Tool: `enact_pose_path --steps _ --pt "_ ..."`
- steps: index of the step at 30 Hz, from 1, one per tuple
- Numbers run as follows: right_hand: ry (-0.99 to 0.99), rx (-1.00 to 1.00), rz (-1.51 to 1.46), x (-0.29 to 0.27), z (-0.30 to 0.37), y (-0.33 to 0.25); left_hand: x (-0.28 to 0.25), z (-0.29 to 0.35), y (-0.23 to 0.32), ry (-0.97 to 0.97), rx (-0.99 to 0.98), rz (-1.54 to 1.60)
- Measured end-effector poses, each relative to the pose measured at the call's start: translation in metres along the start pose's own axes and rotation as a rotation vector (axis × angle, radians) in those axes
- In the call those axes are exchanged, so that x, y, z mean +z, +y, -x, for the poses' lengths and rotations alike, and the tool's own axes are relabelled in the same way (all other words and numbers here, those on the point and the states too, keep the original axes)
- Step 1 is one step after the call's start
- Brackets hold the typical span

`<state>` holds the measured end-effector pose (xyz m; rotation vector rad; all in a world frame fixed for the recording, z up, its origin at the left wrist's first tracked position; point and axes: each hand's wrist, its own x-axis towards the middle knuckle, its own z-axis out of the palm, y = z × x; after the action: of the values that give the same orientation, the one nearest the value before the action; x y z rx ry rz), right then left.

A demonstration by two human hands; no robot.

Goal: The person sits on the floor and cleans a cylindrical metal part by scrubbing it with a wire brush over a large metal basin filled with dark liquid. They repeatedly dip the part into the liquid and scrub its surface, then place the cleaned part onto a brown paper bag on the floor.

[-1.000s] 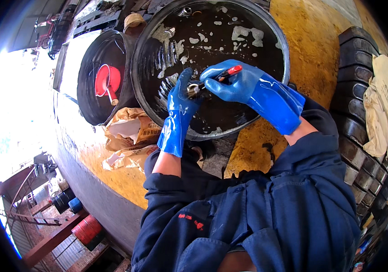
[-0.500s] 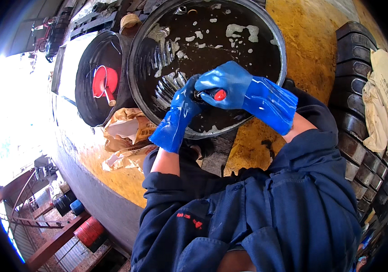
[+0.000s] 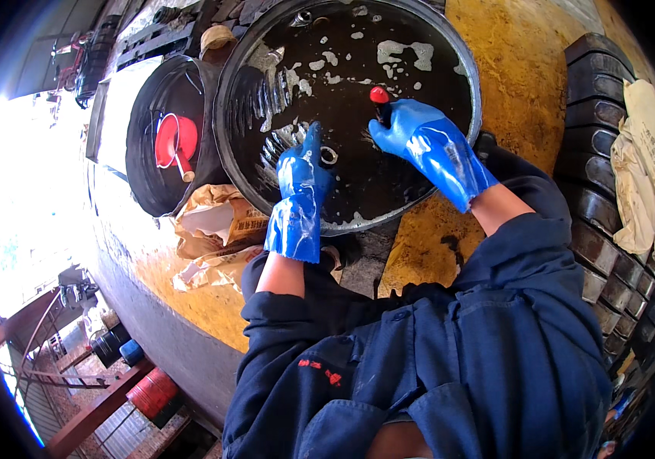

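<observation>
My left hand (image 3: 301, 174) wears a blue rubber glove and is closed around a small metal ring-shaped part (image 3: 334, 151), its opening showing beside the fingers. Another blue glove covers my right hand (image 3: 413, 127), which grips a tool by its handle (image 3: 378, 95), red at the end and black lower down. The tool's working end is hidden, so its exact kind cannot be told. Both hands are apart over a wide round tub (image 3: 477, 96) of dark liquid with patches of pale foam. Ribbed metal pieces (image 3: 270, 149) show at the tub's left side.
Left of the tub stands a black bucket (image 3: 144, 172) with a red dipper (image 3: 176, 140) inside. Crumpled brown paper sacks (image 3: 209, 222) lie below it. A small metal fitting (image 3: 302, 18) sits at the tub's far side. Stacked dark metal blocks (image 3: 596, 126) line the right, with a beige sack (image 3: 643, 172) on them.
My hands have parted: the right has drawn the red-ended tool up and to the right, away from the left. The metal ring in my left hand has come into view.
</observation>
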<state>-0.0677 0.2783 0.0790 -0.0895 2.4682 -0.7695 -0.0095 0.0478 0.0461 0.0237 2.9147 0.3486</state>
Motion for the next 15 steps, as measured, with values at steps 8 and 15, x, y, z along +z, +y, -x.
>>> enact_pose_path --steps 8,15 --pt "-0.045 -0.192 -0.551 -0.001 0.006 -0.006 0.007 0.001 -0.009 0.059 0.132 0.0" --pt "0.048 -0.247 -0.113 -0.006 0.026 -0.023 0.014 0.0 -0.012 0.152 0.281 -0.087"
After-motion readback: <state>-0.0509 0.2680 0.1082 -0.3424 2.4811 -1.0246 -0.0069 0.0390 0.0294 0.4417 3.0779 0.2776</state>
